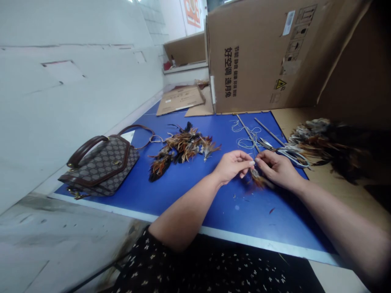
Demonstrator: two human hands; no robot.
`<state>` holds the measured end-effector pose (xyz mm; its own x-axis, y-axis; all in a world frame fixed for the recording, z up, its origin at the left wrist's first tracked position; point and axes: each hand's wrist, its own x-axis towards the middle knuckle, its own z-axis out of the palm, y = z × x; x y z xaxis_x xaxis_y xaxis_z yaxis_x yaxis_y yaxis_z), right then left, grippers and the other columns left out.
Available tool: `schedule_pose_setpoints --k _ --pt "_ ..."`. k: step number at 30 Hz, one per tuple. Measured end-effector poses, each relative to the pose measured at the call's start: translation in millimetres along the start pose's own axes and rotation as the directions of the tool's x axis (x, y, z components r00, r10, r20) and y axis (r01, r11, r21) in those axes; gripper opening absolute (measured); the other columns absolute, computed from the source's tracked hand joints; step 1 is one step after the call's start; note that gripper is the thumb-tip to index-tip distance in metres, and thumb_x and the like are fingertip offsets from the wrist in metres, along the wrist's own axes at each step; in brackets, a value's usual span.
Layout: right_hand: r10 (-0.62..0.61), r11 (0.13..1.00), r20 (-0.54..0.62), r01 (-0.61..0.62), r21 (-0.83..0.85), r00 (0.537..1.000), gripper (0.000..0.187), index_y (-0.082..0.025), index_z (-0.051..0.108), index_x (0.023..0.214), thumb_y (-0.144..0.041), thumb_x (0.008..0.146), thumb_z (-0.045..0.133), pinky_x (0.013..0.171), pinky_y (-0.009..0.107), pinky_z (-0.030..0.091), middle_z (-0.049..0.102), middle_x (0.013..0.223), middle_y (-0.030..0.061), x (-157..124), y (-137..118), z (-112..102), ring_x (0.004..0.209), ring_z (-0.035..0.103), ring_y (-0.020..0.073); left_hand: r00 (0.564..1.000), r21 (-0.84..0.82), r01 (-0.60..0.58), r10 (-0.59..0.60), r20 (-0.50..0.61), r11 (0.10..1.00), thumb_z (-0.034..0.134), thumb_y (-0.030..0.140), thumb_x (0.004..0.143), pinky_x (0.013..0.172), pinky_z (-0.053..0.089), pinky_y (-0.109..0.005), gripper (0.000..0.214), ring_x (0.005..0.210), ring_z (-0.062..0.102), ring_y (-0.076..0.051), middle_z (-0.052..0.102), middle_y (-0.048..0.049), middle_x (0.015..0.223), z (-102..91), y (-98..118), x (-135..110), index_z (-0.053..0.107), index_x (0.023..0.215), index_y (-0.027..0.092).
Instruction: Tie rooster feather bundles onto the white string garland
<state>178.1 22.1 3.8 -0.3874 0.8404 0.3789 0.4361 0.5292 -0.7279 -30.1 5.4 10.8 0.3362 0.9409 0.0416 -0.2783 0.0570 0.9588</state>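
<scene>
Over the blue tabletop [189,187], my two hands meet with their fingertips almost touching. My left hand [233,166] is closed in a pinch at the top of a small bunch of feathers [257,178], brown and orange, slightly blurred, hanging below the fingers. My right hand [276,167] pinches thumb against finger at what looks like a thin string; its exact grip is partly hidden. Loose pale string [249,140] lies tangled just beyond the hands, across a thin stick [245,126]. Scissors [290,154] with pale handles rest beside my right hand.
A feather pile [186,146] lies left of my hands, near a patterned handbag [104,165]. More feathers [324,142] lie on cardboard at right. A second stick [269,131] lies near the scissors. A large cardboard box [256,61] stands behind; flat cardboard [180,99] lies farther back.
</scene>
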Motion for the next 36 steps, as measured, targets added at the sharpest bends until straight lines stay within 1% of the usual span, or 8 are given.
schedule_pose_setpoints --k 5,9,15,21,24,26,31,36 --pt "0.037 0.999 -0.023 -0.038 -0.04 0.999 0.031 -0.02 0.064 0.09 -0.049 0.098 0.058 0.046 0.025 0.032 0.048 0.057 -0.0038 -0.1 -7.3 -5.6 0.049 0.039 0.0112 0.999 0.092 0.033 -0.034 0.0 0.995 0.083 0.027 0.08 0.047 0.045 -0.019 0.027 0.051 0.057 -0.006 0.072 -0.0048 0.077 -1.9 -2.2 1.9 0.064 0.092 0.011" --pt "0.104 0.994 0.026 -0.104 0.014 0.994 0.034 -0.018 0.064 0.083 -0.051 0.094 0.061 0.047 0.025 0.031 0.046 0.056 -0.0041 1.5 -10.6 -7.3 0.05 0.037 0.0102 0.997 0.193 0.065 -0.056 -0.049 0.979 0.079 0.019 0.084 0.048 0.048 -0.018 0.019 0.05 0.057 -0.006 0.068 -0.0009 0.072 -3.8 -5.4 5.1 0.063 0.091 0.012" --pt "0.157 0.987 0.125 -0.159 0.006 0.98 0.037 -0.019 0.063 0.078 -0.054 0.091 0.062 0.048 0.026 0.029 0.043 0.054 -0.0048 2.8 -8.8 -8.9 0.049 0.035 0.0104 0.994 0.305 0.108 -0.097 -0.053 0.946 0.07 0.01 0.088 0.047 0.051 -0.019 0.009 0.048 0.058 -0.007 0.065 0.0014 0.068 -5.5 -10.8 7.2 0.062 0.091 0.012" --pt "0.205 0.979 0.109 -0.204 -0.025 0.973 0.037 -0.019 0.061 0.077 -0.055 0.087 0.062 0.049 0.026 0.029 0.045 0.054 -0.0045 3.7 -6.8 -9.2 0.05 0.035 0.0106 0.993 0.339 0.111 -0.113 -0.013 0.934 0.069 0.013 0.09 0.049 0.05 -0.019 0.01 0.047 0.058 -0.007 0.064 0.0019 0.066 -9.0 -18.9 9.5 0.06 0.093 0.013" --pt "0.286 0.958 0.103 -0.284 -0.033 0.953 0.036 -0.02 0.059 0.076 -0.054 0.086 0.063 0.048 0.026 0.027 0.046 0.054 -0.0046 4.5 -5.8 -9.5 0.049 0.035 0.01 0.996 0.355 0.066 -0.083 0.035 0.933 0.067 0.014 0.089 0.054 0.051 -0.019 0.01 0.051 0.059 -0.008 0.061 0.0033 0.064 -10.0 -22.4 9.3 0.059 0.095 0.014" --pt "0.34 0.94 0.109 -0.339 -0.025 0.934 0.034 -0.02 0.058 0.076 -0.052 0.084 0.064 0.047 0.026 0.027 0.045 0.054 -0.005 4.9 -5.2 -10.0 0.048 0.034 0.0095 0.997 0.402 -0.001 -0.033 0.077 0.916 0.066 0.012 0.087 0.058 0.051 -0.019 0.009 0.055 0.06 -0.007 0.059 0.0037 0.066 -10.4 -23.7 8.2 0.059 0.093 0.014" --pt "0.411 0.909 0.133 -0.416 0.009 0.902 0.027 -0.02 0.057 0.078 -0.046 0.084 0.065 0.045 0.025 0.026 0.045 0.052 -0.0062 5.0 -4.0 -9.5 0.044 0.034 0.0087 0.98 0.581 -0.192 0.124 0.156 0.791 0.065 0.007 0.081 0.064 0.047 -0.018 0.01 0.06 0.054 -0.005 0.059 0.0028 0.073 -12.3 -24.8 5.8 0.064 0.088 0.014" --pt "0.413 0.906 0.141 -0.421 0.035 0.9 0.027 -0.02 0.057 0.079 -0.045 0.086 0.065 0.045 0.025 0.026 0.044 0.052 -0.0065 4.0 -6.4 -7.5 0.043 0.034 0.0085 0.975 0.648 -0.221 0.18 0.129 0.729 0.067 0.012 0.081 0.067 0.048 -0.021 0.007 0.066 0.056 -0.008 0.063 -0.0001 0.078 -13.1 -30.0 8.3 0.068 0.088 0.014"
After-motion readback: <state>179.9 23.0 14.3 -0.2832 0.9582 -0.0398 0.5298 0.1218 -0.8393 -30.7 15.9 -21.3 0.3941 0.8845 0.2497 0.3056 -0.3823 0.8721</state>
